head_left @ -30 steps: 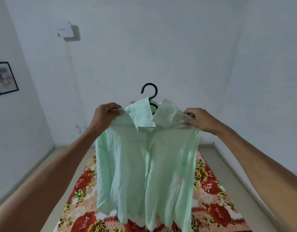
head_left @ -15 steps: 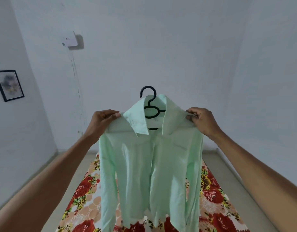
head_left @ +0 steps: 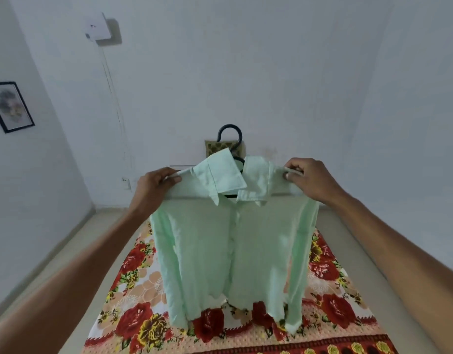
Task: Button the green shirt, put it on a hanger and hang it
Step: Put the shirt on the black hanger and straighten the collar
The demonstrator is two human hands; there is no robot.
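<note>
Currently, the green shirt (head_left: 233, 238) hangs at the centre of the frame, held up by both hands. It is mounted on a black hanger (head_left: 229, 131): the hook projects above the collar, and short sections of the hanger body show in the collar opening. The left hand (head_left: 153, 186), left of centre, grips one shoulder of the shirt with curled fingers. The right hand (head_left: 313, 180), right of centre, pinches the opposite shoulder between thumb and curled fingers. The collar flaps are turned down and the front edges meet down the middle; individual buttons are too blurred to confirm. Both sleeves hang straight at the sides. A floral cloth (head_left: 143, 318) in red, yellow and beige lies across the lower frame, behind the hem; contact cannot be determined. A framed picture (head_left: 12, 106) hangs at the left edge, and a white box (head_left: 99, 26) is wall-mounted at the upper left.
</note>
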